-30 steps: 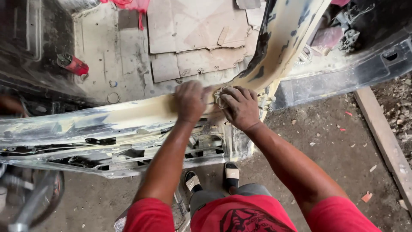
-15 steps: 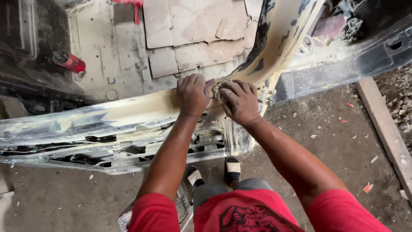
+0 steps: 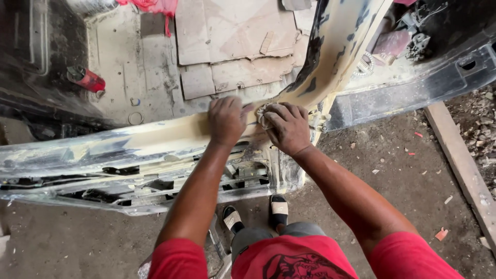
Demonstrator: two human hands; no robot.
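My left hand (image 3: pixel 226 120) presses flat on the cream-filled sill (image 3: pixel 155 139) of a stripped car body, fingers spread toward the pillar. My right hand (image 3: pixel 288 126) sits just to its right, closed over a small crumpled piece of sandpaper (image 3: pixel 264 114) held against the filler at the base of the door pillar (image 3: pixel 336 46). Both hands nearly touch. The sill runs left from them, patchy with filler and dark paint.
Inside the car lie flat cardboard pieces (image 3: pixel 232 41), a red can (image 3: pixel 87 80) and a red rag (image 3: pixel 155 6). A wooden plank (image 3: pixel 460 165) lies on the dirt floor at right. My sandalled feet (image 3: pixel 258 213) stand below the sill.
Both hands have stayed on the same spot of the sill, shifting only slightly; the view has moved a little.
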